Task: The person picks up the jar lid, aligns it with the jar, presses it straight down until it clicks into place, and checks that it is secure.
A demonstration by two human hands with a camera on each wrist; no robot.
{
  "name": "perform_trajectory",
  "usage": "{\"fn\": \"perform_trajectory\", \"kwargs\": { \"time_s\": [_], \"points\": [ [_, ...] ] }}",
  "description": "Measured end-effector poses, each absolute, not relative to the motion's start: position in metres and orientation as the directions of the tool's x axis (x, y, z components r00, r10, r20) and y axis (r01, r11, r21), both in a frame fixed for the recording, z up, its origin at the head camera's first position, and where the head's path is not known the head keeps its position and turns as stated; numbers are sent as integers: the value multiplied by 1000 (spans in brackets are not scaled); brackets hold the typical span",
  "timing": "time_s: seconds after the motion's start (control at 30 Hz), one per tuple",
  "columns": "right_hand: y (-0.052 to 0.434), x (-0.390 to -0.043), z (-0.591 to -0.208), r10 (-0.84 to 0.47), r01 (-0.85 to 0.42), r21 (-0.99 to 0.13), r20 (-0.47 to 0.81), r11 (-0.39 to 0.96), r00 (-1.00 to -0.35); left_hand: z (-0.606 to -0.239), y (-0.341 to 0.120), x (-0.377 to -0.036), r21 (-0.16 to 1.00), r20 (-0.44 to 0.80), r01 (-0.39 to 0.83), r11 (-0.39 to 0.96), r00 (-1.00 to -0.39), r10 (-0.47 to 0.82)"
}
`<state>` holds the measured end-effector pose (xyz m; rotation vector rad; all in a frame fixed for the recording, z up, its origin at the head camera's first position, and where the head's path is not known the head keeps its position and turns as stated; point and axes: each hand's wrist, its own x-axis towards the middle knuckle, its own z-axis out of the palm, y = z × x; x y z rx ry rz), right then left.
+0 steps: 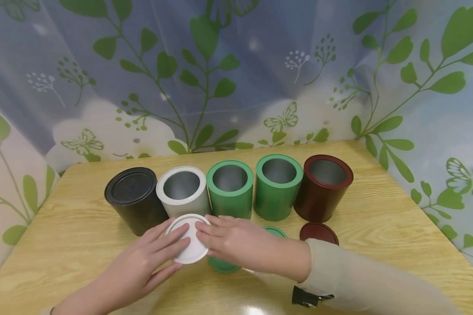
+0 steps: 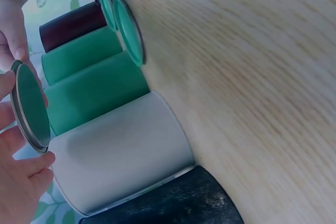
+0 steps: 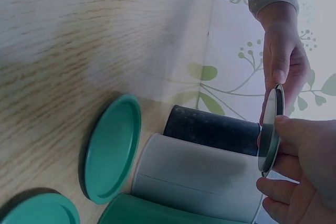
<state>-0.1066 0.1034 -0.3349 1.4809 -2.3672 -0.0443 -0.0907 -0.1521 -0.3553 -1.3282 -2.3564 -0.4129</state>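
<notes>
A white round lid (image 1: 194, 250) is held level between both hands, in front of the open white can (image 1: 195, 208) and above the table. My left hand (image 1: 147, 262) grips its left edge, with fingers spread over the top. On the opposite edge, my right hand (image 1: 236, 240) holds it with its fingers also lying across the top. The left wrist view shows the lid's greenish underside (image 2: 32, 106), with fingertips around the rim. In the right wrist view, the thumb (image 3: 291, 129) presses on the lid's rim.
Left of the white can stands a black can (image 1: 142, 216) with its lid on. Two open green cans (image 1: 230, 204) and an open dark red can (image 1: 315, 203) continue the row rightward. Green lids (image 1: 224, 265) and a dark red lid (image 1: 319, 232) lie on the wooden table (image 1: 75, 227).
</notes>
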Motion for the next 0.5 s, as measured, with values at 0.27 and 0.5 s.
{"fn": "perform_trajectory", "kwargs": {
  "time_s": [0.27,0.5],
  "points": [
    [107,-112,-327,-876,-880,177,299,441,-379,-345,-149,-94,45,506,871,489,-442,740],
    [108,-117,-321,-874,-889,131,290,440,-390,-341,-148,-97,37,520,872,489,-434,735]
  ]
}}
